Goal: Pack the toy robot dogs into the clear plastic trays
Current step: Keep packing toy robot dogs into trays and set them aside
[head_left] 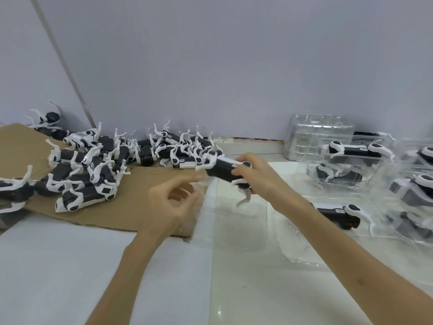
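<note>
I see a white table (pixel 58 266) filling the lower frame. At left a cardboard sheet (pixel 145 174) lies flat on it, heaped with dogs (pixel 93 170). A clear tray (pixel 241 231) lies at centre, filled trays (pixel 351 170) at right, and a stack (pixel 311 137) of empty ones at upper right.

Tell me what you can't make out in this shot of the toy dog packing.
Head view: the toy robot dog is motion-blurred, and the right hand covers its rear.
The left hand has blurred fingertips; whether it pinches the clear tray is unclear.
The packed trays run off the right edge.
Labels on the pile of dogs are too small to read.
</note>
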